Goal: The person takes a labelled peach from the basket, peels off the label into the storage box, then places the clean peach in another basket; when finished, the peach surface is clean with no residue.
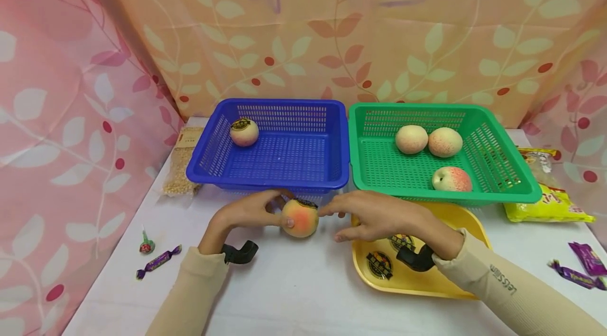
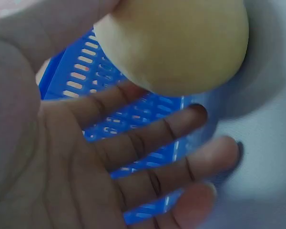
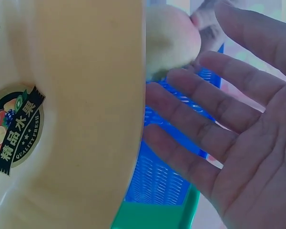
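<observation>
My left hand (image 1: 253, 209) pinches a peach (image 1: 301, 220) between thumb and index finger, in front of the blue basket. The peach is pale with an orange-red blush, and a black and gold sticker shows near its top. In the left wrist view the other fingers (image 2: 155, 138) spread out below the peach (image 2: 176, 43). My right hand (image 1: 384, 215) is over the yellow tray (image 1: 427, 286), its fingers loosely extended, fingertips close to the peach's right side. Two round black fruit stickers (image 1: 379, 265) lie on that tray; the right forearm partly hides it.
A stickered peach (image 1: 244, 136) sits in the blue basket (image 1: 267, 183). The green basket (image 1: 474, 196) beside it holds two pale peaches (image 1: 411, 139) and a redder one (image 1: 452, 179). Bagged food (image 1: 180, 167), a yellow packet (image 1: 550, 207), a lollipop (image 1: 146, 244) and purple-wrapped candies (image 1: 158, 262) lie at the sides.
</observation>
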Tool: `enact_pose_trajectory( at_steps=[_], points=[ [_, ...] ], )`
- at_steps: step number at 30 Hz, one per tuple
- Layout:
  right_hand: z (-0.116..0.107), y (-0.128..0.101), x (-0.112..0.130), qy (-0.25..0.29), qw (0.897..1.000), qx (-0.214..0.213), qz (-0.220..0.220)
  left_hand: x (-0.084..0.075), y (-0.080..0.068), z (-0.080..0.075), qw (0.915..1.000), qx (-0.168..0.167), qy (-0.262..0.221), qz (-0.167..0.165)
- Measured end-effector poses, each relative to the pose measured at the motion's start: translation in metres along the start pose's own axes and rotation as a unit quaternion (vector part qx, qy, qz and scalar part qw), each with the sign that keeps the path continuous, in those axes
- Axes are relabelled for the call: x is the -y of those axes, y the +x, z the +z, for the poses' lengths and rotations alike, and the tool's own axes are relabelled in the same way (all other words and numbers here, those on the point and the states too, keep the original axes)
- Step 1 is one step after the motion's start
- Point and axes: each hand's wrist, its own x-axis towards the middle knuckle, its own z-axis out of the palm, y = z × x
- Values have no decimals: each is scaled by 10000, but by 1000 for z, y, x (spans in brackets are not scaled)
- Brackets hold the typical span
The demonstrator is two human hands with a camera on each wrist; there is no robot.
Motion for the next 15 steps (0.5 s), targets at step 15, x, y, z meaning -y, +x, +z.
enact_pose_trajectory(
  at_steps=[15],
  points=[
    [-1, 3, 1, -151, 9993, -331, -78, -2, 3, 7, 9952, 863, -306, 340]
  ],
)
